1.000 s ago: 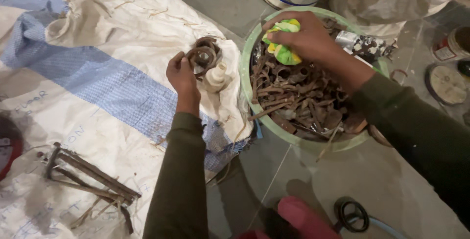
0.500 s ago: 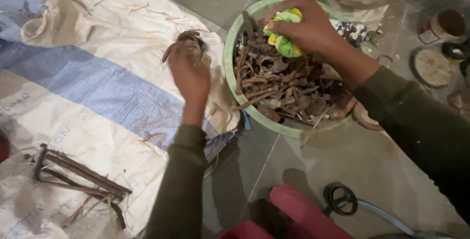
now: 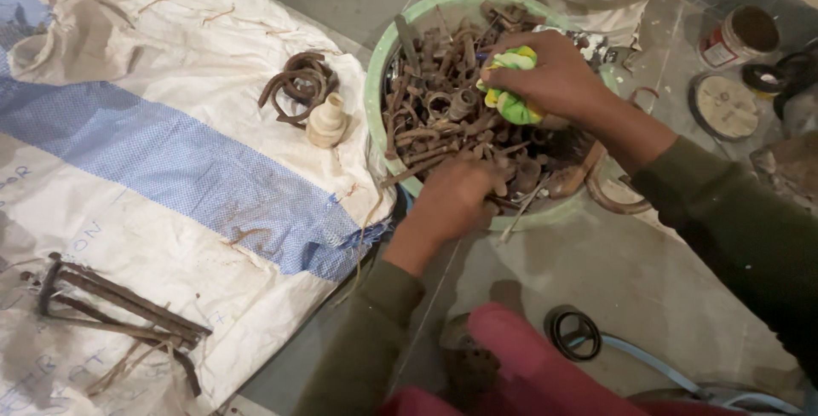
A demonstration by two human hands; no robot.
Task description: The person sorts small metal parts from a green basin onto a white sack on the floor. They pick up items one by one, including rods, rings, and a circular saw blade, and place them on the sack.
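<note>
Far to the left of both hands, a white woven sack with a blue stripe [image 3: 170, 169] lies spread on the grey concrete floor [image 3: 665, 280]. On its lower corner rests 1 bundle of rusty rods [image 3: 119, 309]. Nearer to the left hand, also on the sack, lie some curved rusty rings [image 3: 298, 84] with a small cream fitting [image 3: 327, 120] touching them. The left hand [image 3: 456, 199] reaches into the green basin [image 3: 375, 92] and its fingers are buried among the rusty metal parts [image 3: 434, 114]; I cannot tell what it grasps. The right hand [image 3: 554, 75] is over the same basin, closed on a green and yellow cloth [image 3: 511, 101]. Right of this hand stand 1 open tin [image 3: 737, 37] and its round lid [image 3: 722, 107] on the floor.
</note>
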